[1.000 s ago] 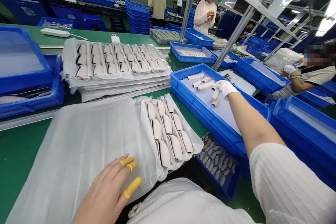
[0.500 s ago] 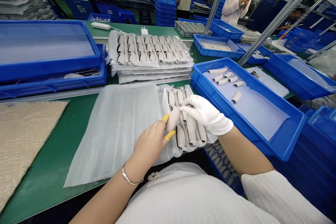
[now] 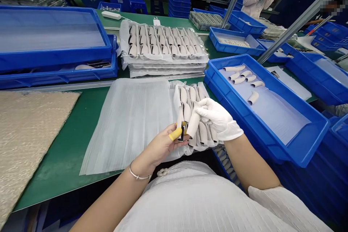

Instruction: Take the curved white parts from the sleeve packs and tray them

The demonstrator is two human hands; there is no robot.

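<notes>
My right hand, in a white glove, pinches the upper end of a curved beige shell piece, held tilted over the packed tray. Yellow finger covers show on my left hand, which is closed around a second curved piece, turned so its dark, shiny inner side shows. The two pieces are close together; whether they touch I cannot tell. Below and behind them lies a tray of similar shells, set in rows between white wrapping. A translucent white sheet spreads leftward from this tray.
A blue bin with several loose shells stands at the right. Behind are stacked wrapped trays of shells. Blue bins stand at the left, above a beige mat. A metal post slants at the right. Two people work further back.
The single shell between my hands has given way to two, one in each hand. My left hand has turned, showing a dark inner side. The view has tipped down and left slightly.
</notes>
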